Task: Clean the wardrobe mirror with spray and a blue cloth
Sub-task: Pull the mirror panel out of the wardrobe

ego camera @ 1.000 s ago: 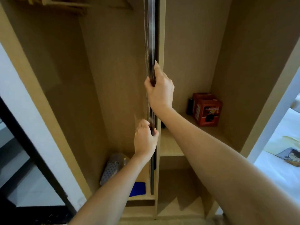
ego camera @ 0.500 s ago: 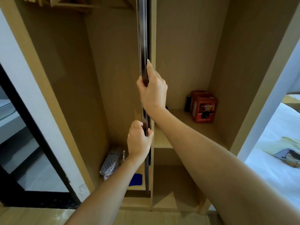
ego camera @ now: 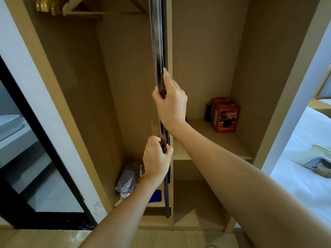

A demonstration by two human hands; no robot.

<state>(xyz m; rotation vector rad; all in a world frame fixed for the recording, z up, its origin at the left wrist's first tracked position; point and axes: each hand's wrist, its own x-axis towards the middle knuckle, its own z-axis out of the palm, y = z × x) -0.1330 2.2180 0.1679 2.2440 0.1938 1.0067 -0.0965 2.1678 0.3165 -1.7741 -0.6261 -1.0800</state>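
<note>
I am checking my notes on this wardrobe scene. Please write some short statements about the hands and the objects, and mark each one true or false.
1. Both hands grip the edge of the mirror door. True: the right hand holds it higher up, and the left hand has its grip lower down.
2. The blue cloth is in the left hand. False: it lies on the wardrobe floor, behind the left forearm.
3. A red box stands on the shelf in the right compartment. True.
4. The hangers hang in the right compartment. False: they are at the top of the left compartment.
5. The right hand holds a spray bottle. False: it holds only the door edge.
</note>
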